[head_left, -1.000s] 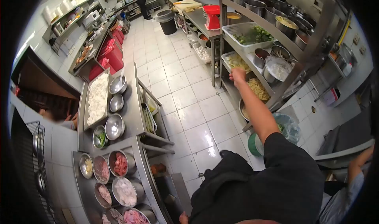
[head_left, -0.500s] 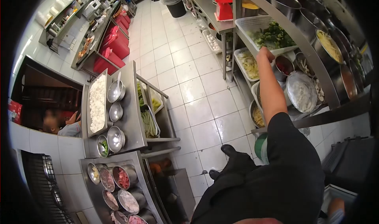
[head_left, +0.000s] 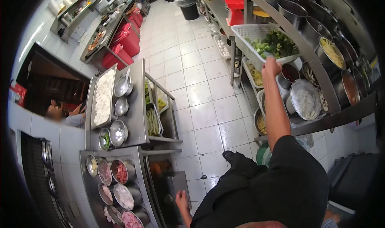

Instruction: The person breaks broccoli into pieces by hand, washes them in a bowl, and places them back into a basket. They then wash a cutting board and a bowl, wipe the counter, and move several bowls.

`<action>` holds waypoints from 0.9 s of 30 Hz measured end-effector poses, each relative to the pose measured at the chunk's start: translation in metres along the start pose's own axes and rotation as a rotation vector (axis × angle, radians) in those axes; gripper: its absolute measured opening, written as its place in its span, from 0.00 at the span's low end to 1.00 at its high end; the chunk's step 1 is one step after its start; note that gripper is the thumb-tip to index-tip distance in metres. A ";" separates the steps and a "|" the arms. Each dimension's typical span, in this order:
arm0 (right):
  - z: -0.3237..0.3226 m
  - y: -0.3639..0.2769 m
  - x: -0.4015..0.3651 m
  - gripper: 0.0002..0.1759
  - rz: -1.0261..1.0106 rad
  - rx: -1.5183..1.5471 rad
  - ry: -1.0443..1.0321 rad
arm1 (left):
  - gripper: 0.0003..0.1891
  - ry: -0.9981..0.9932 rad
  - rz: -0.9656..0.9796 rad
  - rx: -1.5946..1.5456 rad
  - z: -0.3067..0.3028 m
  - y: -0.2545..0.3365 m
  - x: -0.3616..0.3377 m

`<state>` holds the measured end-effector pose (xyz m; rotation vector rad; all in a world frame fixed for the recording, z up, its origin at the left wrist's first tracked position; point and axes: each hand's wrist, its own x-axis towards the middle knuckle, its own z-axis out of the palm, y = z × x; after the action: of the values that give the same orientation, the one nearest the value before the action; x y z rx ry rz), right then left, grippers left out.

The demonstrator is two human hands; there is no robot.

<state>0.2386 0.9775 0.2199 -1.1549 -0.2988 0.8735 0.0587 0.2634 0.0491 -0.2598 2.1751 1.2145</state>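
Observation:
My right hand (head_left: pixel 272 67) is closed on the near rim of a white perforated plastic basket (head_left: pixel 245 41). Green broccoli florets (head_left: pixel 276 44) fill much of it. The basket juts out past the front of the steel shelf rack (head_left: pixel 321 74), slightly tilted. Below it a second white basket (head_left: pixel 249 65) holds pale cut vegetables. Close by my right forearm are a bowl of something red (head_left: pixel 289 72) and a metal pot with white contents (head_left: pixel 306 101). Low at my side hangs my left hand (head_left: pixel 182 200), its fingers curled with nothing visible in them, beside the steel counter.
At left, steel counters (head_left: pixel 138 107) carry a tray of white pieces (head_left: pixel 105 95) and several metal bowls of raw meat (head_left: pixel 124 196). A red scale (head_left: pixel 234 11) stands beyond the rack. The tiled aisle (head_left: pixel 192 75) leads to a black bin (head_left: pixel 188 7). Another person (head_left: pixel 74 117) is behind the left opening.
The broccoli basket has come outward from the rack, toward the aisle, with my right hand on its rim. My left hand has come into view at the bottom.

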 end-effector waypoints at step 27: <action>-0.302 -0.098 -0.501 0.25 0.553 -0.210 -1.871 | 0.25 -0.087 0.391 -1.282 -0.165 0.104 -0.201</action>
<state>0.1453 0.3964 0.2921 -0.2135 -1.6358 2.2803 0.0997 0.1603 0.3061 -0.2753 1.0921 2.6372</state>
